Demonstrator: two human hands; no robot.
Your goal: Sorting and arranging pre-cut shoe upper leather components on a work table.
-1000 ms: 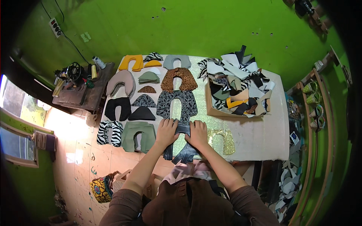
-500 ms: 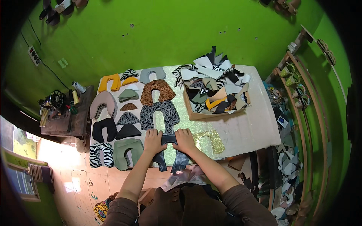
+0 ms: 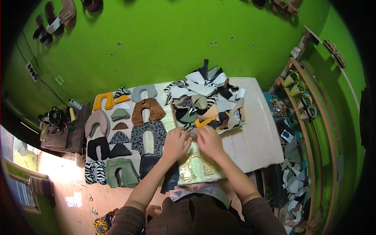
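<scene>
Both my hands are near the table's front, close to the scrap box. My left hand [image 3: 177, 145] has its fingers bent over, and my right hand [image 3: 210, 143] curls in from the other side. They appear closed on the upper part of a gold glitter U-shaped piece [image 3: 205, 172], whose top is partly hidden by my fingers. Black U-shaped pieces [image 3: 148, 165] lie to the left of my left forearm, and a black strip [image 3: 169, 180] hangs at the table edge. Just beyond my fingers stands a cardboard box [image 3: 232, 131] heaped with mixed offcuts [image 3: 203, 100].
Stacks of U-shaped pieces cover the table's left side: leopard [image 3: 150, 109], grey patterned [image 3: 137, 137], green [image 3: 113, 172] and zebra [image 3: 94, 174]. A sewing machine [image 3: 55, 116] stands far left. Sandals sit on a wooden rack [image 3: 309, 152] at right, with scraps [image 3: 295, 176] below.
My hands have left the black pieces, which now lie farther left, and have moved right to the gold glitter piece. The whole view has shifted slightly.
</scene>
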